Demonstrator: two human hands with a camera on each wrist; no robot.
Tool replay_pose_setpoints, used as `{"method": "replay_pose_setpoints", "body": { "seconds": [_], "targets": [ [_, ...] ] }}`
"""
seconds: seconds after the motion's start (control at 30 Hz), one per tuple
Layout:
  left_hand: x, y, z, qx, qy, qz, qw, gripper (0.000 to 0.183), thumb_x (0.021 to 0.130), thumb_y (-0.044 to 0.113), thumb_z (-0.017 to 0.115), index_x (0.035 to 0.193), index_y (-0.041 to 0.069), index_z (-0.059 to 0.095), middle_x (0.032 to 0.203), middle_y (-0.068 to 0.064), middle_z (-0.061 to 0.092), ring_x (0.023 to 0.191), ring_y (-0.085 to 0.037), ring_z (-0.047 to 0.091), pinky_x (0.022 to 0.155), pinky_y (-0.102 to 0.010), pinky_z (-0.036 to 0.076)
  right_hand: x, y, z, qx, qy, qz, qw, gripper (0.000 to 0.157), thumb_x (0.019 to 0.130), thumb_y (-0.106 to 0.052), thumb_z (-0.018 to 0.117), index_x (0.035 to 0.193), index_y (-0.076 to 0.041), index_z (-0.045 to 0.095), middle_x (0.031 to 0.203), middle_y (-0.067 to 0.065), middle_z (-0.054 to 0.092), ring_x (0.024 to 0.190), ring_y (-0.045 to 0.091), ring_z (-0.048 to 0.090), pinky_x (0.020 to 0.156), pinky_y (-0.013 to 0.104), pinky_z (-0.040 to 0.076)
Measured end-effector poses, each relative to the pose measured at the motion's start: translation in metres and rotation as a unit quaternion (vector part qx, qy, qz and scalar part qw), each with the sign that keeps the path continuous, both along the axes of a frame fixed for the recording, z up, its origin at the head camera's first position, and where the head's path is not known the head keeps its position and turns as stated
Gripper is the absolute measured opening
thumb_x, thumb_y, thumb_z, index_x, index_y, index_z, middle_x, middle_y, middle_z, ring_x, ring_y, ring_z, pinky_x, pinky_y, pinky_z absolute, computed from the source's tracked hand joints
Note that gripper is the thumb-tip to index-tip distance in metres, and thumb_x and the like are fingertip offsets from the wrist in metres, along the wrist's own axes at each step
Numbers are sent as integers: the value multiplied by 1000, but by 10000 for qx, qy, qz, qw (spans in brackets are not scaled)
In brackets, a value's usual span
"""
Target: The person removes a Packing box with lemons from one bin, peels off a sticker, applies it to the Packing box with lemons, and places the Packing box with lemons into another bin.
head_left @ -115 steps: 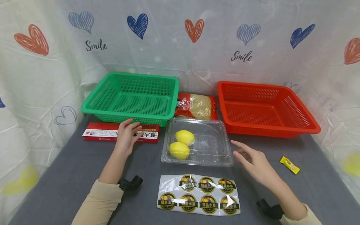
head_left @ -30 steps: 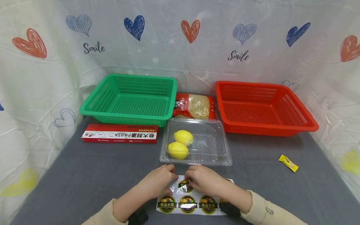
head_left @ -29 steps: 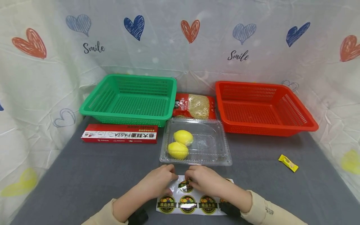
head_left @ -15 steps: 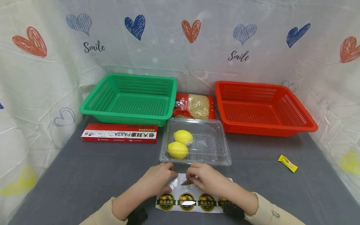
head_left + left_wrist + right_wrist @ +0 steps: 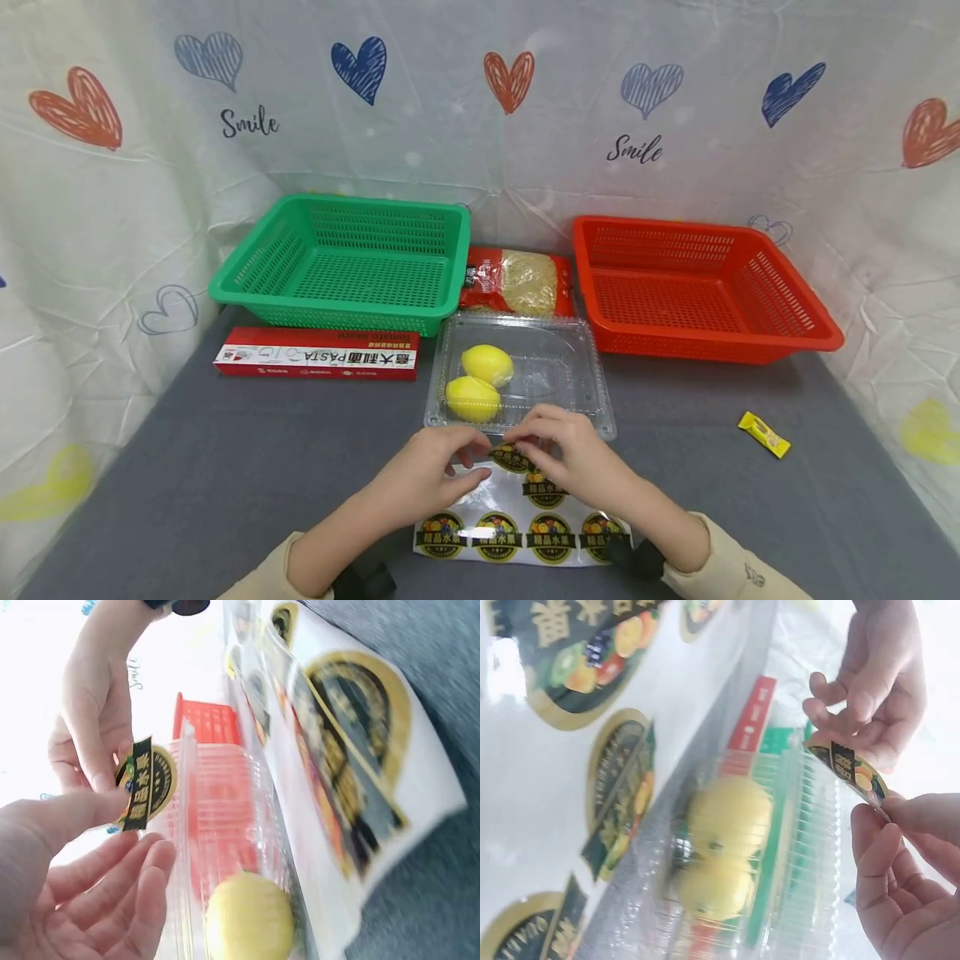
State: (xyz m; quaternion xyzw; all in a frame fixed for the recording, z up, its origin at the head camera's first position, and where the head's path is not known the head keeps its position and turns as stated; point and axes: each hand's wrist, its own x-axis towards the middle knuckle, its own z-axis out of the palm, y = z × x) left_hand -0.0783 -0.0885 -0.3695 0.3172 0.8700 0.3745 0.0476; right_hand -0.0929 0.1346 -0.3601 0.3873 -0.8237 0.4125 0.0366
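Between thumb and fingers my right hand [image 5: 585, 458] pinches a round black-and-gold fruit sticker [image 5: 507, 457], lifted above the sheet. My left hand [image 5: 420, 475] is at the sticker's left edge, thumb and fingers apart; whether a fingertip touches it I cannot tell. Below both hands lies the white sticker sheet [image 5: 480, 502] with several stickers on it, partly covered by the right hand. Just behind is a closed clear plastic box [image 5: 558, 362] with two lemons [image 5: 487, 367] inside. In the left wrist view the sticker [image 5: 154, 784] shows its printed face.
A green basket [image 5: 442, 312] stands back left, a red basket [image 5: 705, 346] back right. A red pasta box [image 5: 318, 354] lies before the green one. Between the baskets lies a red bag of noodles [image 5: 528, 283]. At right is a small yellow packet [image 5: 764, 434].
My right hand has peeled the sticker from the sheet's top row and raised it toward the plastic box. My left hand has let go of the sheet and moved up beside the sticker.
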Motion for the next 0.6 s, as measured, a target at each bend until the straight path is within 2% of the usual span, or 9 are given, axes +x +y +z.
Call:
{"method": "replay_pose_setpoints", "body": {
  "seconds": [0.13, 0.27, 0.4, 0.6],
  "targets": [
    [0, 4, 2, 583, -272, 232, 9977, 11, 84, 12, 66, 95, 12, 63, 87, 6, 62, 73, -3, 57, 59, -18, 49, 2, 0, 4, -190, -56, -183, 9996, 18, 82, 1, 64, 96, -10, 68, 89, -6, 60, 69, 3, 54, 55, 20, 48],
    [-1, 7, 4, 905, -526, 505, 9932, 4, 86, 12, 63, 91, 11, 63, 84, 5, 63, 73, -4, 58, 59, -20, 50, 2, -1, 5, -323, 34, -391, 9987, 20, 82, 0, 66, 98, -11, 67, 89, -7, 61, 72, 4, 55, 59, 20, 50],
    [-3, 9, 5, 1204, -690, 800, 9871, 6, 87, 14, 63, 87, 8, 62, 81, 3, 64, 71, -6, 59, 56, -22, 50, 3, -1, 5, -349, 90, -605, 9975, 27, 81, -3, 68, 106, -12, 64, 90, -6, 61, 75, 5, 56, 59, 20, 50],
    [-8, 10, 8, 1778, -984, 1044, 9736, 4, 85, 8, 63, 87, 5, 61, 80, -8, 63, 68, -20, 63, 55, -25, 52, 3, 0, 6, -449, 83, -767, 9960, 34, 79, -4, 70, 110, -9, 59, 84, -5, 60, 71, 6, 57, 57, 21, 50]
  ]
}}
